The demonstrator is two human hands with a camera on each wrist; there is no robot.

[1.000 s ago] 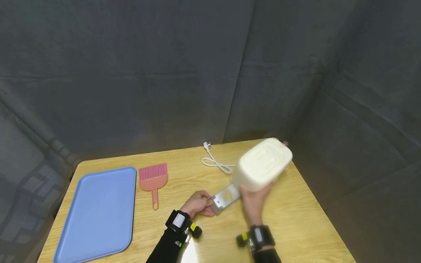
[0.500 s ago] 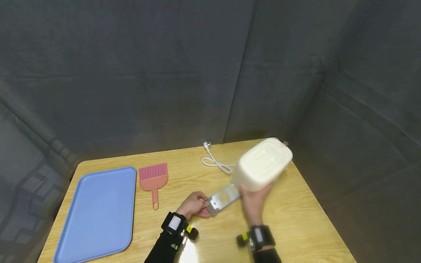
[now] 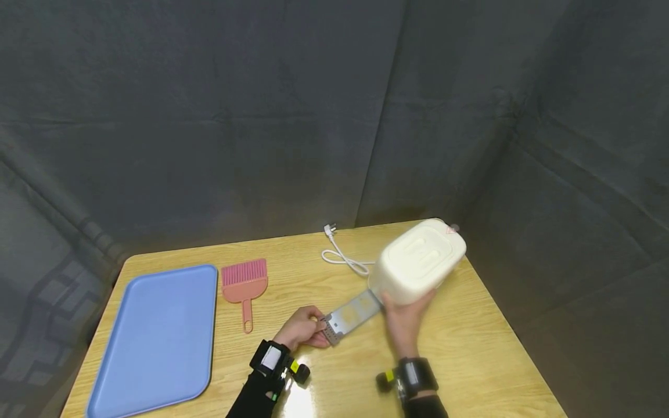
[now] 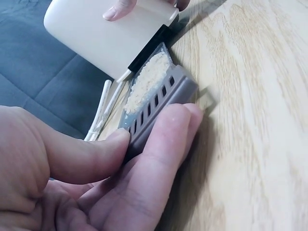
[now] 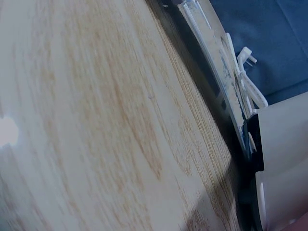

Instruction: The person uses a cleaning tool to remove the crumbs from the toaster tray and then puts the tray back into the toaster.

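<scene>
A cream toaster (image 3: pixel 420 258) stands at the right of the table, its slotted crumb tray (image 3: pixel 354 314) sticking out from the near left end. My left hand (image 3: pixel 303 328) pinches the tray's grey vented end between thumb and fingers. In the left wrist view, pale crumbs (image 4: pixel 147 79) cover part of the metal tray, which still runs into the toaster's dark opening. My right hand (image 3: pixel 405 322) holds the toaster's near side, thumb on the left end; most of its fingers are hidden by the body.
The toaster's white cord and plug (image 3: pixel 342 255) lie behind, near the back edge. To the left are a pink dustpan and brush (image 3: pixel 244 290) and a large blue tray (image 3: pixel 157 337). Dark cloth (image 3: pixel 235 145) hangs around the wooden table (image 3: pixel 470 348).
My left hand has drawn the crumb tray left and toward me, so more of it shows outside the toaster. My right hand and the toaster stay nearly where they were.
</scene>
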